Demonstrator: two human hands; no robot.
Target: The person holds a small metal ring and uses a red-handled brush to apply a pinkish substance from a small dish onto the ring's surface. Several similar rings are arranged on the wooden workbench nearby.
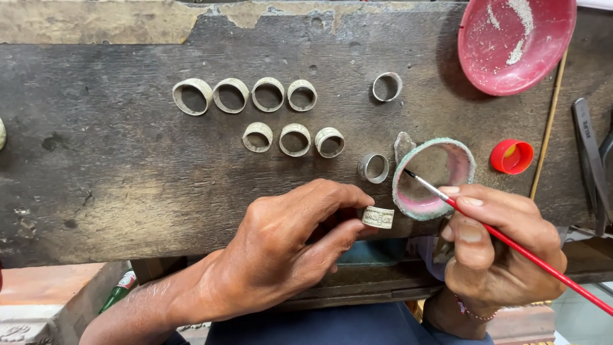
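Pinching a small pale metal ring (pixel 378 217) between thumb and fingertips, the left hand (pixel 287 246) holds it at the near edge of the dark, worn wooden surface (pixel 115 166), just left of and nearer than a small pink-lined bowl (pixel 466 167), the landmark for the rest. The right hand (pixel 501 246) is closed around a red-handled fine brush (pixel 511 239), held like a pen, with the dark bristle tip resting inside the bowl's near rim. The hand sits just nearer than the bowl.

Just left of the bowl lies a grey band ring (pixel 374 168), and a small pale chip (pixel 402 144) touches the bowl's far left rim. Right of the bowl sits a red bottle cap (pixel 512 156). Further right, dark pliers (pixel 590 160) lie along the surface edge.

Left of the bowl, a row of three dull rings (pixel 294 138) lies open side up. Beyond them, a row of four similar rings (pixel 245 94) sits in a line, well left of the bowl. Another grey ring (pixel 387 87) lies alone, beyond the bowl and slightly left.

Farthest off, beyond and right of the bowl, a large red dish (pixel 511 41) holds streaks of pale powder, with a thin wooden stick (pixel 548 128) running down from beside it.
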